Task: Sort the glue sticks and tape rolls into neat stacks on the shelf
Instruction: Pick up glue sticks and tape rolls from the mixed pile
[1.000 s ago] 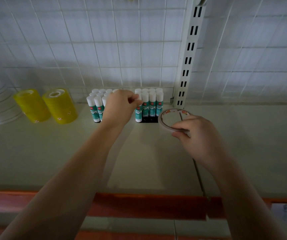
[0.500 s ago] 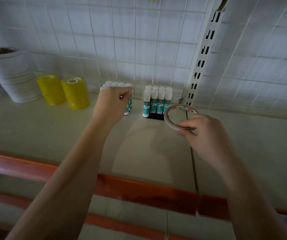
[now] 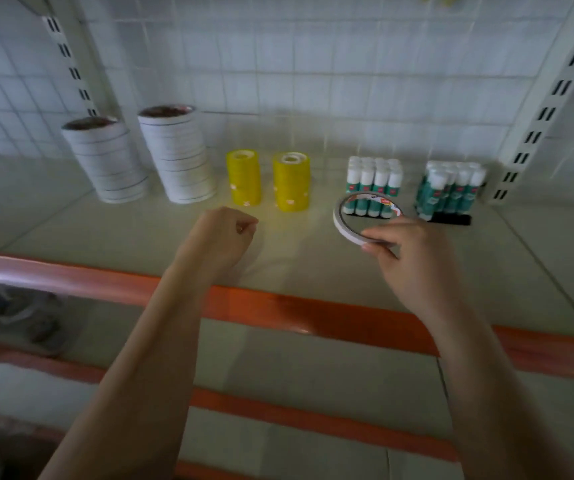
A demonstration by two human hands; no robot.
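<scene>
Along the back of the shelf [image 3: 140,237], two tall stacks of white tape rolls [image 3: 108,161] [image 3: 178,155] stand side by side at the left, with two shorter stacks of yellow tape rolls [image 3: 244,177] [image 3: 291,182] just to their right. Next come two blocks of upright glue sticks [image 3: 372,187] [image 3: 450,190], white caps over teal labels, the right block leaning a little. One thin white tape roll [image 3: 342,225] is up off the shelf, tilted, pinched at its rim in front of the left block.

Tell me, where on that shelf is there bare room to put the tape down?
Bare shelf runs along the front, before the white tape stacks and around the left hand. More lies right of the glue sticks. The back row is crowded, with narrow gaps beside the yellow rolls.
</scene>
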